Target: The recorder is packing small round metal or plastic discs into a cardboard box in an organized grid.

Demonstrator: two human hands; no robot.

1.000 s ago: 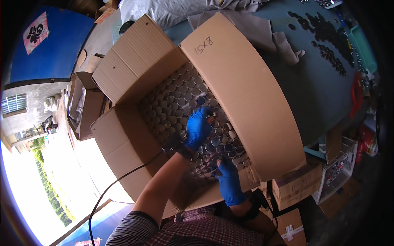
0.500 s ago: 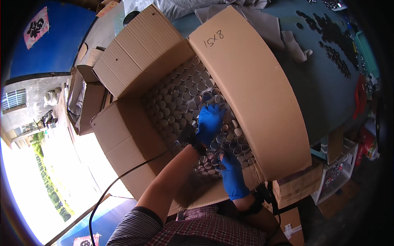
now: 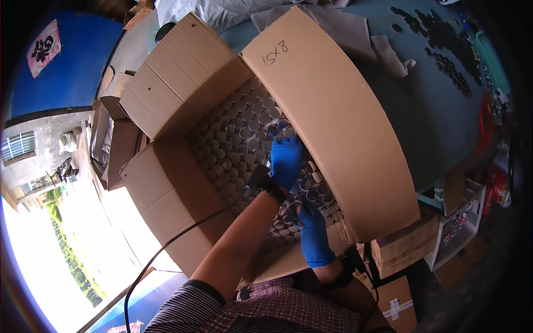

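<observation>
You are working down into the packed layer of small round silver-grey cans (image 3: 244,133) that fills the big open cardboard box (image 3: 166,194) in front of you, too many and too tightly set to count one by one. Your left hand (image 3: 287,161), in a blue glove, is lying flat-ish over the cans near the middle of the layer, fingers stretched out and slightly spread; I cannot tell whether it is gripping anything beneath. Your right hand (image 3: 313,236), also gloved in blue, is curling loosely at the near edge of the cans, and what it pinches, if anything, is hidden. In my judgement you are best pressing gently and evenly so no can tips, keeping the black cable (image 3: 183,236) trailing off your left arm clear of the rows. Two gloved hands, one box with four flaps (image 3: 327,111) folded out, one cable; beyond, many small dark discs (image 3: 438,39) are lying scattered on the blue-green table (image 3: 433,127).
</observation>
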